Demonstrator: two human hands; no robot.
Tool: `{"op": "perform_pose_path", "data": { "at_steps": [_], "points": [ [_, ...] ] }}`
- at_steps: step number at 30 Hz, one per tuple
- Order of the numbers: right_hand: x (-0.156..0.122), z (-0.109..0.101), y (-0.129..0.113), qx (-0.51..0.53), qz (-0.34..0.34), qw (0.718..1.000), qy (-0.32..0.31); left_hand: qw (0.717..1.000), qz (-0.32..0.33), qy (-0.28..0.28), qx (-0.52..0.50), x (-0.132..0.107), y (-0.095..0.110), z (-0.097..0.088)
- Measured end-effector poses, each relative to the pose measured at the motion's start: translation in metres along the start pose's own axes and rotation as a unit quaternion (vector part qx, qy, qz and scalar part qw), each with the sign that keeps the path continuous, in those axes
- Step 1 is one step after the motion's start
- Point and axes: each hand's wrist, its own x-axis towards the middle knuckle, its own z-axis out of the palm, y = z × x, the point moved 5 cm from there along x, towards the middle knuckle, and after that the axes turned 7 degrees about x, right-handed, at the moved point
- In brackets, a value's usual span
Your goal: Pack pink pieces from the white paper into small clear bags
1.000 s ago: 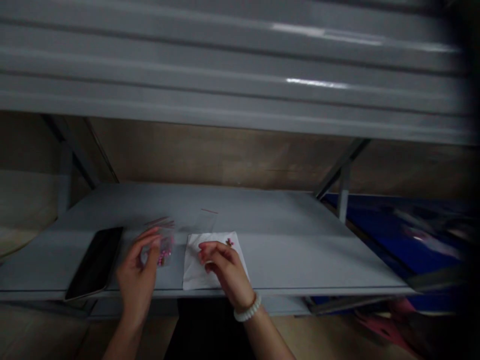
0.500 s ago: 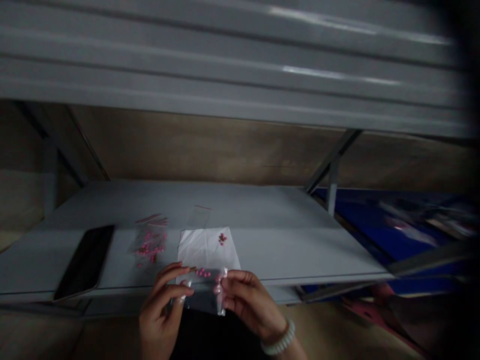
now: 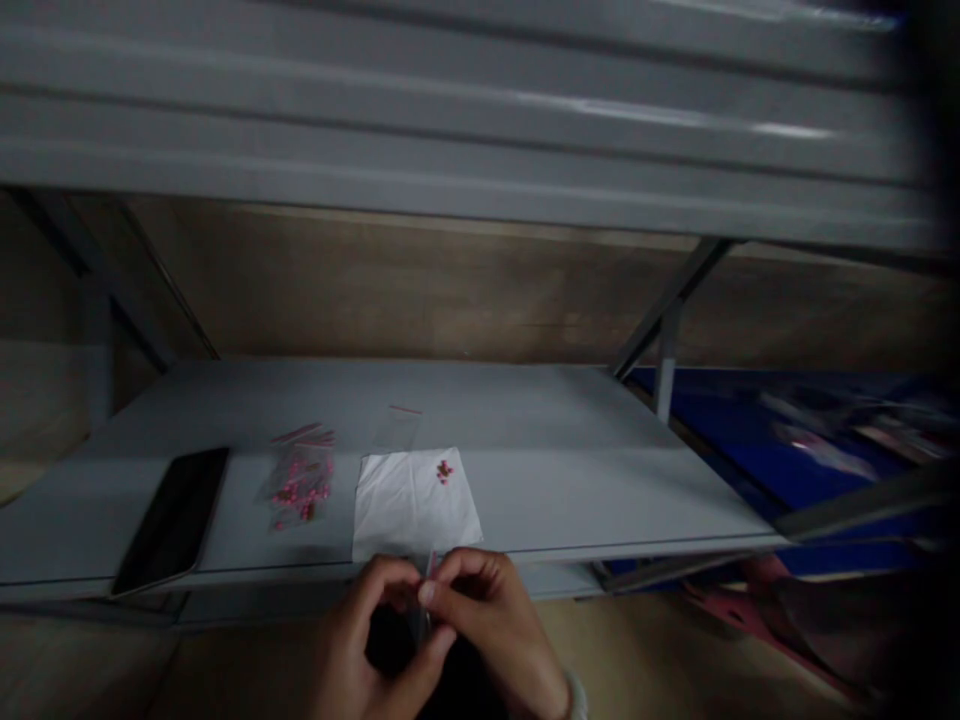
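We saw a narrow clear plastic bag (image 3: pixel 427 596) standing upright between the closed fingers of the left hand (image 3: pixel 365 630) and right hand (image 3: pixel 491 625), apparently pinched by both.

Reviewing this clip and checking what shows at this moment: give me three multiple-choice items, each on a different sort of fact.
1. Where is the phone relative to the bead bag? A) Left B) Right C) Underneath
2. What colour are the loose beads on the white sheet? A) Blue B) Pink C) White
3. What are the left hand and right hand doing? A) Lying flat B) Holding the phone C) Pinching a clear bag

1: A, it lies beyond the bag's left edge.
2: B, the small cluster shows pink.
3: C, the clear strip stands between their fingers.
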Motion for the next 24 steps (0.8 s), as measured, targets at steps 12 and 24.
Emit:
{"op": "perform_pose_path", "data": {
  "at_steps": [12, 24],
  "points": [
    [-0.003, -0.006, 0.004, -0.056, -0.011, 0.998, -0.005, 0.979, -0.104, -0.152, -0.091, 0.003, -0.001, 0.007],
    [-0.015, 0.012, 0.003, 0.043, -0.006, 0.994, -0.105, 0.96, -0.232, -0.104, -0.117, -0.017, -0.03, 0.009]
  ]
}}
